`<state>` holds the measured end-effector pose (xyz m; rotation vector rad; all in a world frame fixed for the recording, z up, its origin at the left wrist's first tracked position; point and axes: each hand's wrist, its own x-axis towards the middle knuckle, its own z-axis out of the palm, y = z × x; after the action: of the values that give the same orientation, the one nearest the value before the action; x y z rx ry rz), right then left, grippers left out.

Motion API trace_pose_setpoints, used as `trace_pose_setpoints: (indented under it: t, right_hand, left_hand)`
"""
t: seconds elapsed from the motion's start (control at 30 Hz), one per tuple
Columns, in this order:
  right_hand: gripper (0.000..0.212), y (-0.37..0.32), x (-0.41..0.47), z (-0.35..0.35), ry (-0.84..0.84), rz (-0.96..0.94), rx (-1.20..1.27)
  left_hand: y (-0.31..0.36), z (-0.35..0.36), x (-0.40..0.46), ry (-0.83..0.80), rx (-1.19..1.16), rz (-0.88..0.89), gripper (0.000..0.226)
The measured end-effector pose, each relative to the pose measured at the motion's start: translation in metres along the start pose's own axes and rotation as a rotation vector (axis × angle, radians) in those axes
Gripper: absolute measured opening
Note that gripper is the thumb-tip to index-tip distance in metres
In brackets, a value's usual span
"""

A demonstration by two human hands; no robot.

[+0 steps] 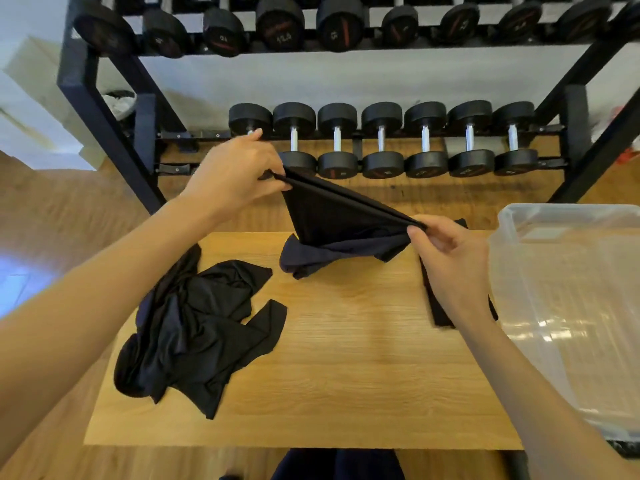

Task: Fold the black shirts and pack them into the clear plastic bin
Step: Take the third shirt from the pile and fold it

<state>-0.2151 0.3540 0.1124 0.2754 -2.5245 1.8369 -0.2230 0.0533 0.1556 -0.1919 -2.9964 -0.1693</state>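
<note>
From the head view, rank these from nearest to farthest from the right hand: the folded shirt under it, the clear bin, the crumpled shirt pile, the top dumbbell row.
1. Folded shirt: directly beneath the right hand.
2. Clear bin: just to its right.
3. Crumpled shirt pile: across the table, left side.
4. Top dumbbell row: high on the rack, beyond the table.

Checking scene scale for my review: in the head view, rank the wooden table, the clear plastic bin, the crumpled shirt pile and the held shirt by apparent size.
1. Wooden table
2. Clear plastic bin, cut off at the frame edge
3. Crumpled shirt pile
4. Held shirt, though still bunched
</note>
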Motion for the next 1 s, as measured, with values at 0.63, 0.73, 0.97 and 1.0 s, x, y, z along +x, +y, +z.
trace_pose_setpoints:
  t: [0.63,0.73,0.97,1.0]
  right_hand:
    - [0.021,-0.069,0.029,-0.024,0.004,-0.233,-0.062]
    - [0.016,-0.072,0.029,-0.027,-0.031,-0.208,-0.029]
    - [0.019,-0.064,0.037,-0.034,-0.094,-0.202,-0.100]
    - [0.020,-0.062,0.039,-0.035,-0.093,-0.201,-0.113]
  left_hand:
    - [0.036,-0.100,-0.043,0.275,-0.294,-0.059,0.021]
    - [0.035,-0.096,-0.047,0.223,-0.480,-0.152,0.033]
    - [0.026,-0.082,-0.052,-0.083,-0.735,-0.193,0.015]
    - [0.025,-0.079,-0.051,-0.085,-0.751,-0.205,0.019]
